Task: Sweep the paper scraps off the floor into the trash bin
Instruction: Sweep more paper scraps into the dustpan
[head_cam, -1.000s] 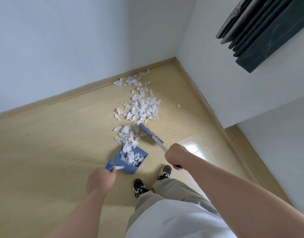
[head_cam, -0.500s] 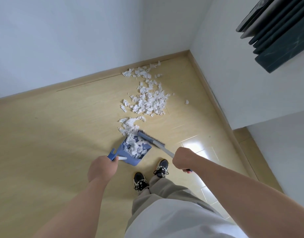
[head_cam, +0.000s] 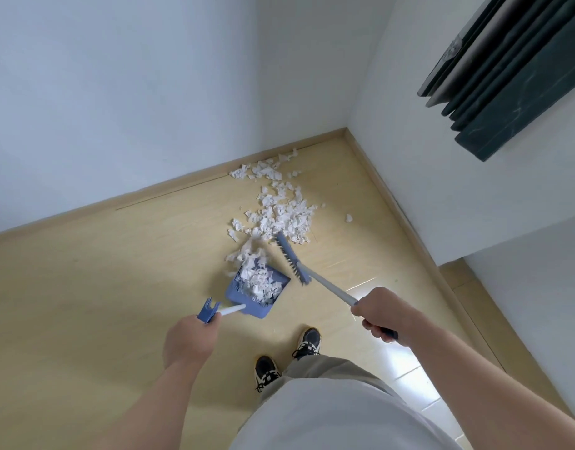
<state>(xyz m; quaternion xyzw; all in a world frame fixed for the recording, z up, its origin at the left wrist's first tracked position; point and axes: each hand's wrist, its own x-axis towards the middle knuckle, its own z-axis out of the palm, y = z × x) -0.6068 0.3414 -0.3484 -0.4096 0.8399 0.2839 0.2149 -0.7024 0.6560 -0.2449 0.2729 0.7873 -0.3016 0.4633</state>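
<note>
The left hand is closed round the top end of the dustpan handle, and the pan's mouth faces the corner of the room. The right hand grips the broom by the upper end of its shaft. The head is just beside the pan's right edge, and whether it touches the floor I cannot tell. The scraps are torn, crumpled white paper. Most lie in a loose heap on the floor beyond the broom, with more strung out along the skirting and one stray piece off to the right. Another clump sits at the pan's lip and a good mound is already inside. They look very light and soft, so they will likely flutter, skid and catch in the bristles rather than roll. Short, low strokes should suit them better than hard flicks. The pan's lip wants pressing flat so nothing slips under it, and the loaded pan wants carrying level and slowly. No trash bin is in view.
</note>
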